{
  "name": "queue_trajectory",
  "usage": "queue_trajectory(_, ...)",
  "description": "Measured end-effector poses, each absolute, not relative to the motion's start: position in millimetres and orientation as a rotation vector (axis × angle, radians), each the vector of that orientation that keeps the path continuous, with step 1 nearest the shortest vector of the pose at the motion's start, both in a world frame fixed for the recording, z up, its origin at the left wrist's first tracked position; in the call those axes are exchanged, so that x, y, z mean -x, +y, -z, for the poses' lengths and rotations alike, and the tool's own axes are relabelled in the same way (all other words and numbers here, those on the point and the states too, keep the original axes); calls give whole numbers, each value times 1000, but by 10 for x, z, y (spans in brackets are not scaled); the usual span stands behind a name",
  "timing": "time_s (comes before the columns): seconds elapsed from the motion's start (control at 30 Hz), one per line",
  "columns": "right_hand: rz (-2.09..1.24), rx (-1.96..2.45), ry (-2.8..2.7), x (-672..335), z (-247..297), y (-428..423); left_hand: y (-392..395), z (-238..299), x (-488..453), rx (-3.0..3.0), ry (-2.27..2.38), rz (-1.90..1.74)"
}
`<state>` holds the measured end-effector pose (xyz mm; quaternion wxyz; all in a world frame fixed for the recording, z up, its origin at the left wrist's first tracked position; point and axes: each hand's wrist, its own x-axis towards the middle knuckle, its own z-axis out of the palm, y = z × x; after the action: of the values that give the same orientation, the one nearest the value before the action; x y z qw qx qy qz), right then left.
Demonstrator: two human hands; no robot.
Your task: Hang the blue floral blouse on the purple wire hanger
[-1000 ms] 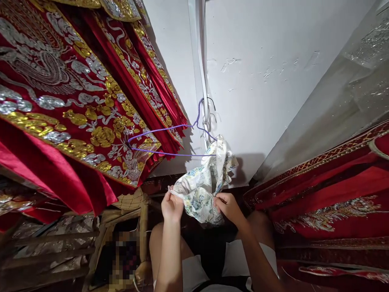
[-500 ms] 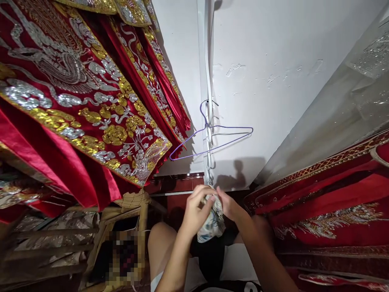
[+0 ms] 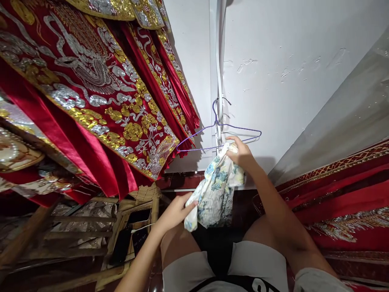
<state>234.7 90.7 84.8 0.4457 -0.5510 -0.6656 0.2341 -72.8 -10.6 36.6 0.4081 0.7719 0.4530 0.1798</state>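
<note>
A small white cloth with a blue and green flower print (image 3: 215, 190) hangs between my two hands. My right hand (image 3: 241, 153) grips its top end, raised close under the bottom wire of a purple wire hanger (image 3: 219, 138). The hanger hangs from a hook on the white wall (image 3: 288, 81). My left hand (image 3: 178, 211) pinches the cloth's lower left corner, lower down above my knees.
Red satin garments with gold and silver embroidery (image 3: 100, 101) hang close on the left. More red embroidered cloth (image 3: 343, 202) lies on the right, partly under clear plastic. A woven wooden stool (image 3: 133, 219) stands at lower left with dark flat objects on it.
The cloth was bunched between both hands low down. Now my right hand has lifted its top end up to the hanger, and my left hand has pulled the lower corner out and down.
</note>
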Motion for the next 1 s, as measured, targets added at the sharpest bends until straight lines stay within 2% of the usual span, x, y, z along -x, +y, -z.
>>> queue_trajectory(0.17, -389, 1637, -1884, -2634, -654, 972, 135, -484, 790, -2264, 1281, -367)
queue_trajectory(0.4, -387, 1518, -2079, -2896, -702, 480, 580, -377, 955, -2254, 1425, 18)
queue_trajectory(0.6, -378, 1484, -2086, -2992, -793, 346, 941, -706, 885, -2287, 1623, -207)
queue_trajectory(0.77, -426, 1445, -2043, -3017, -800, 316, 1086, -1007, 630, -2372, 1586, -705)
queue_trajectory(1.0, -572, 1411, -1969, -2924, -778, 268, 1449, -906, 461, -2191, 1412, -982)
